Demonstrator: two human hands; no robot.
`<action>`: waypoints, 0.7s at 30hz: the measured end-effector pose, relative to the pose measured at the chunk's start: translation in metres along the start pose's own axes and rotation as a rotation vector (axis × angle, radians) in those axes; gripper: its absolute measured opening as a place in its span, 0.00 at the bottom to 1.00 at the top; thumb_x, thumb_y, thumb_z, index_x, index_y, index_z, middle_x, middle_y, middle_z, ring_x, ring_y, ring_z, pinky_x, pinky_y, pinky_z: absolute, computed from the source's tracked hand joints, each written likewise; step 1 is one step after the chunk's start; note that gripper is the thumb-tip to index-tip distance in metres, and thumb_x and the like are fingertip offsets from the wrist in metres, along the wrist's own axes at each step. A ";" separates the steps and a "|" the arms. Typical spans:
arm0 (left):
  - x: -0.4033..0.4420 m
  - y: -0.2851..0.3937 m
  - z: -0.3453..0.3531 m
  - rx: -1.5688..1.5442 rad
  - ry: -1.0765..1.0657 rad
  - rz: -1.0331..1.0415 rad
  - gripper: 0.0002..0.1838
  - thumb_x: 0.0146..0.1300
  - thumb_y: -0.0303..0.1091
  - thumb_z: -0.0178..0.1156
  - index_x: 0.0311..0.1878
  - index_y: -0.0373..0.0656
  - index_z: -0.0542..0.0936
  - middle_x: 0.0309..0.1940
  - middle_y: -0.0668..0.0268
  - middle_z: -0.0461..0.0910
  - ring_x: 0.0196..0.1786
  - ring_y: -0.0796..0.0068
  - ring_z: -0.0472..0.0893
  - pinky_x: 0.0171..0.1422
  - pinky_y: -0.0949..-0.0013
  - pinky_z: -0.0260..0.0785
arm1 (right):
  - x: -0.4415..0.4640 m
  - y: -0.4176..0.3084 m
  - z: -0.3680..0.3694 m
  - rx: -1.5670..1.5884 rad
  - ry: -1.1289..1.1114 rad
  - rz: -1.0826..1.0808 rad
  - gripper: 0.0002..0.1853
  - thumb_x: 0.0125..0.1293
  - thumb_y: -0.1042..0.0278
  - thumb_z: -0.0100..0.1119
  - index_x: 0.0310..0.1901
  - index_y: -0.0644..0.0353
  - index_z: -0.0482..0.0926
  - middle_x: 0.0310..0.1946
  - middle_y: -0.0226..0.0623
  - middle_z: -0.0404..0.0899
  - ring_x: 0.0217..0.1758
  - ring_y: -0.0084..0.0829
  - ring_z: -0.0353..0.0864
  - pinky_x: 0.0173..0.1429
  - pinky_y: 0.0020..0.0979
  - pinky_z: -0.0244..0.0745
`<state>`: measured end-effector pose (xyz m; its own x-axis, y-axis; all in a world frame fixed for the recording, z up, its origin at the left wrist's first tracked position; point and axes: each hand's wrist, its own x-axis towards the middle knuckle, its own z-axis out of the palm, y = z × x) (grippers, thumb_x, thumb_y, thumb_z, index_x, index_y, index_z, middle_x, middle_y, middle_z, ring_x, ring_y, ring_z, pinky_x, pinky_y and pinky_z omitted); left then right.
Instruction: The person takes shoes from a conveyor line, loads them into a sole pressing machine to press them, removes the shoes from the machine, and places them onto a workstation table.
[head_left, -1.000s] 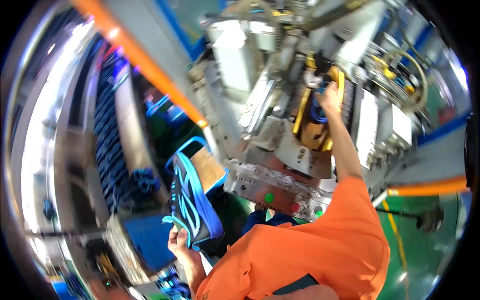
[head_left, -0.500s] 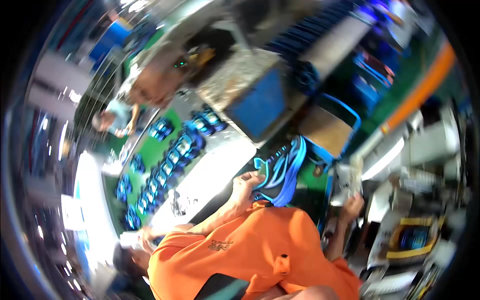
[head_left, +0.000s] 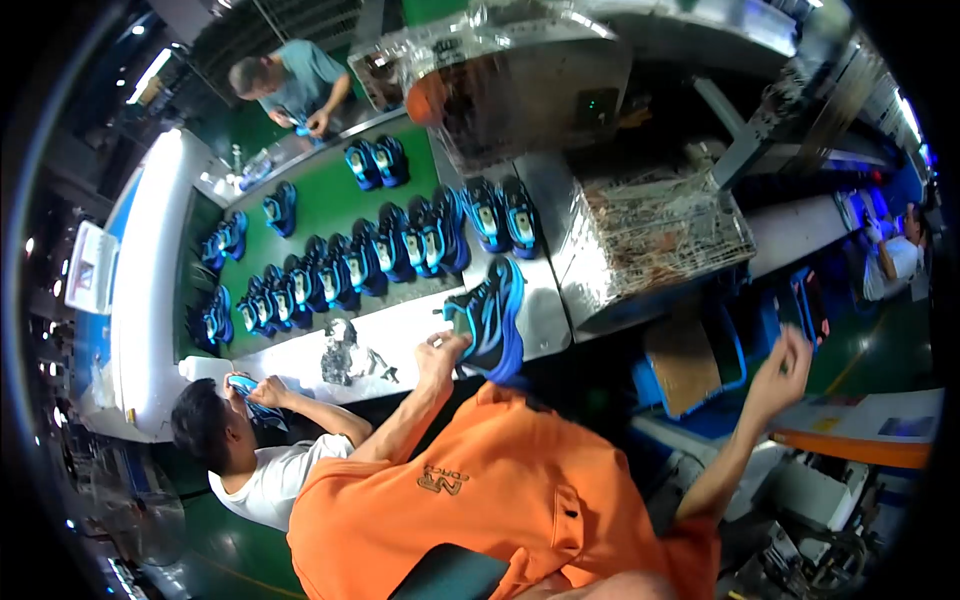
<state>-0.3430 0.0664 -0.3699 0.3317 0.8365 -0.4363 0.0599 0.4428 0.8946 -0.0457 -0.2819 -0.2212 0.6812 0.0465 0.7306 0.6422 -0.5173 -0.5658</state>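
A black and blue sneaker (head_left: 488, 318) is in my left hand (head_left: 440, 360), which grips it at the collar with curled fingers. The shoe is tilted, its blue sole turned right, just in front of my orange shirt and beside the white bench edge. Out to the right, my right hand (head_left: 778, 378) is raised with loosely bent fingers. A gap shows between thumb and fingers, and I see nothing in them. Nearest below that hand is an orange-edged panel (head_left: 850, 450).
Rows of similar sneakers (head_left: 360, 258) stand on the green-topped line (head_left: 395, 135). Clear plastic (head_left: 350, 355) lies on the bench. A plastic-wrapped machine box (head_left: 650, 235) and a blue-framed cart (head_left: 690, 365) stand right. Co-workers sit at left (head_left: 270, 455) and across the line (head_left: 300, 85).
My view has swung toward the right, and the picture is sharper. My right hand has risen away from the white equipment. The sneaker remains in my left hand, now nearer the bench.
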 end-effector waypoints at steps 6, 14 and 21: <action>0.069 -0.003 0.016 0.046 -0.002 -0.231 0.10 0.47 0.27 0.70 0.29 0.37 0.78 0.22 0.69 0.76 0.19 0.82 0.69 0.21 0.78 0.57 | 0.084 -0.095 0.117 0.049 -0.143 -0.205 0.08 0.60 0.88 0.55 0.40 0.69 0.81 0.38 0.37 0.82 0.38 0.24 0.79 0.42 0.22 0.72; 0.094 0.032 0.001 -0.029 0.042 -0.311 0.11 0.46 0.28 0.71 0.32 0.37 0.80 0.27 0.69 0.78 0.31 0.79 0.73 0.38 0.74 0.66 | 0.168 -0.163 0.199 0.006 -0.243 -0.361 0.08 0.60 0.85 0.57 0.40 0.66 0.81 0.40 0.35 0.82 0.40 0.24 0.79 0.42 0.22 0.73; 0.172 0.075 -0.017 -0.274 0.134 -0.045 0.16 0.47 0.24 0.68 0.41 0.30 0.79 0.34 0.62 0.82 0.36 0.76 0.79 0.48 0.74 0.70 | 0.280 -0.272 0.343 -0.058 -0.353 -0.995 0.13 0.58 0.77 0.64 0.46 0.60 0.80 0.45 0.36 0.82 0.46 0.32 0.81 0.47 0.28 0.75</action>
<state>-0.2971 0.2489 -0.3795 0.2062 0.8409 -0.5003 -0.1906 0.5360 0.8224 0.0903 0.1649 0.0061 -0.0730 0.7132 0.6971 0.9559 -0.1494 0.2529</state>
